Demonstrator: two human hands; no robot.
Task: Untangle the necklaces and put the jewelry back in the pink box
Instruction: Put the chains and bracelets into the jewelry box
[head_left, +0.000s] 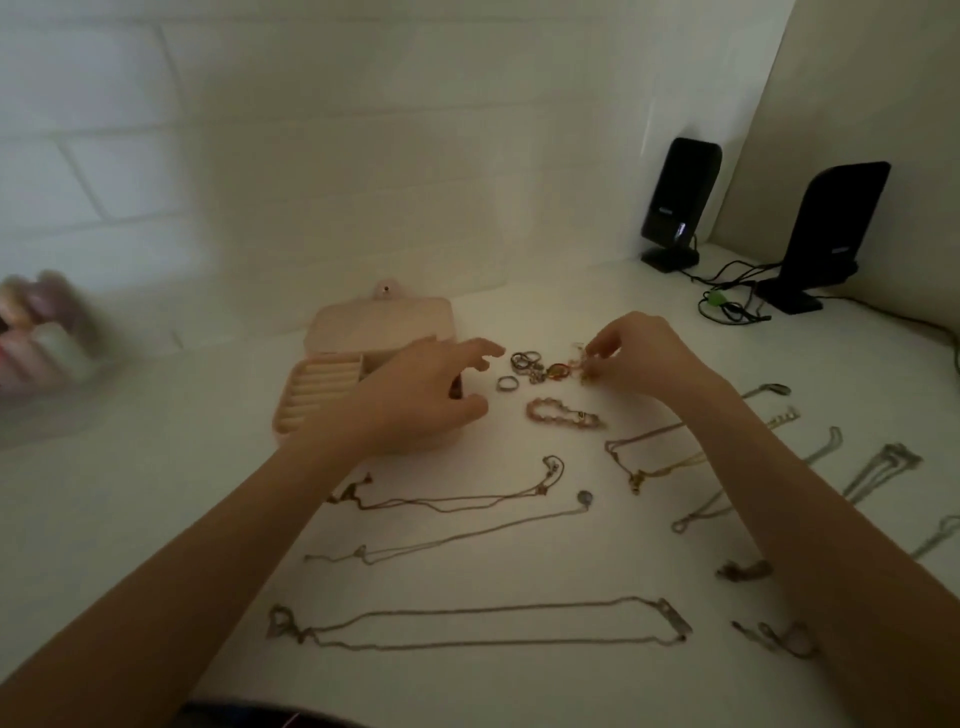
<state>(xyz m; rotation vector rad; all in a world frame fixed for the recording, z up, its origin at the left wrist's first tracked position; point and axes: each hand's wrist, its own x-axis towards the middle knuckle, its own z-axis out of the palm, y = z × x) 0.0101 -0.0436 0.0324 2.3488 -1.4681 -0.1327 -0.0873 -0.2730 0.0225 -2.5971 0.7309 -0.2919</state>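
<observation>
Head view is showing, at frame centre, a white tabletop (156, 519) carrying an opened pink box (332, 384) with ribbed ring rolls, lid leaning back. Left hand (415, 400), fingers spread and relaxed, is hovering over the box, covering its right half. Right hand (639, 358) is pinching a small jewelry cluster (550, 370) beside loose rings (524, 359). Thin chain necklaces (467, 621) are lying straightened across lower frame. Two black speakers (680, 202) are standing upper right, cables trailing, against pale tiled wall.

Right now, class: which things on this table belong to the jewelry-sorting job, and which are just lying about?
Job:
pink box, open
rings
bead bracelet
long necklace
small piece pinched in the right hand

Lying about:
two black speakers
their cables
blurred bottles
</observation>
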